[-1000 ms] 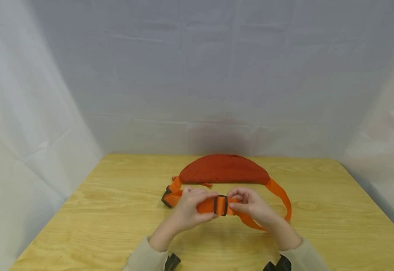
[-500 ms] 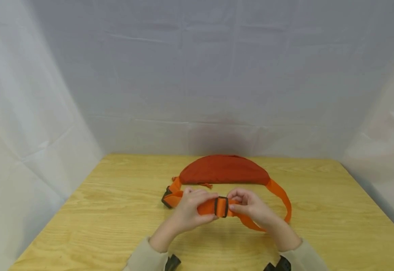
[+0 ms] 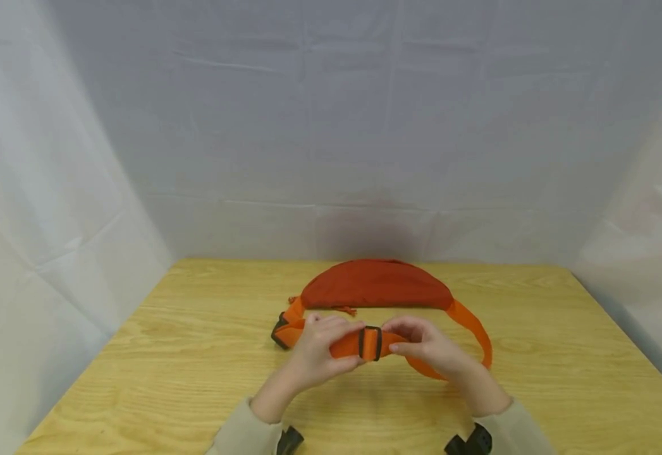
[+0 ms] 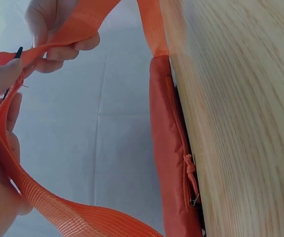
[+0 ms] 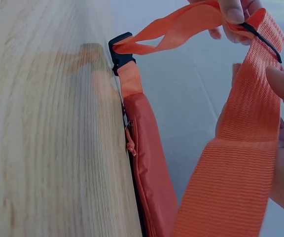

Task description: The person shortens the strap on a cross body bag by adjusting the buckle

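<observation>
A red waist pack (image 3: 376, 285) lies at the back of the table, its orange strap (image 3: 475, 325) looping forward. My left hand (image 3: 318, 351) grips the strap just left of a black slide buckle (image 3: 370, 343), fingertips and thumb at the buckle's edge. To the right of the buckle, my right hand (image 3: 432, 346) pinches the strap between thumb and fingers. In the right wrist view the webbing passes the buckle's dark bar (image 5: 263, 42) and hangs down broad in front of that hand. A black clip buckle (image 5: 121, 53) joins the strap to the pack's left end.
The pale wooden table (image 3: 194, 379) carries the pack. White sheeting (image 3: 331, 126) stands behind and at both sides. A cord zipper pull (image 4: 190, 168) hangs from the pack. Black wrist devices (image 3: 289, 440) sit at both sleeves.
My right hand has shifted slightly right along the strap, away from the slide buckle. The strap below it hangs a little higher. My left hand stays almost in place.
</observation>
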A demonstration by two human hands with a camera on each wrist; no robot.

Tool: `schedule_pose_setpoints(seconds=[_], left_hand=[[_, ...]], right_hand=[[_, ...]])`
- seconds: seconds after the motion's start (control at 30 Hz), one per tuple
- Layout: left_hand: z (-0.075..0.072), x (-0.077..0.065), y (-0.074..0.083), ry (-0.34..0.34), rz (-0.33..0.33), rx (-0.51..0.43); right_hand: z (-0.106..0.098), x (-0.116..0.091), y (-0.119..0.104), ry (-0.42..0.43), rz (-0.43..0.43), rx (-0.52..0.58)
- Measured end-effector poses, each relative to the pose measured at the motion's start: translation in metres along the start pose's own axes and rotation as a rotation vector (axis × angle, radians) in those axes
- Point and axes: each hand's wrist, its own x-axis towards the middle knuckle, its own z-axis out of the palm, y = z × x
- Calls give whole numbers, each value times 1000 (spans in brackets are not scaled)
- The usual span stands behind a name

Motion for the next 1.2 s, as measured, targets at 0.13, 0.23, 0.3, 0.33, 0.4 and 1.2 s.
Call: schedule_pose_setpoints(seconds=[0.13, 0.23, 0.3, 0.33, 0.4, 1.2], left_hand=[[1, 0, -1, 14, 5, 15], [1, 1, -1, 18, 5, 5], [1, 1, -1, 20, 5, -7], [1, 1, -2, 21, 7, -12], [2, 1, -2, 17, 9, -19], [0, -2, 5, 4, -31, -86]], right_hand=[[-4, -1, 1, 30, 39, 3], [-5, -1, 1, 59, 51, -10], [-5, -1, 1, 72, 50, -22], [-5, -1, 2, 78, 48, -31], [-4, -1, 1, 87, 44, -41], [14, 2, -6, 133, 84, -69]])
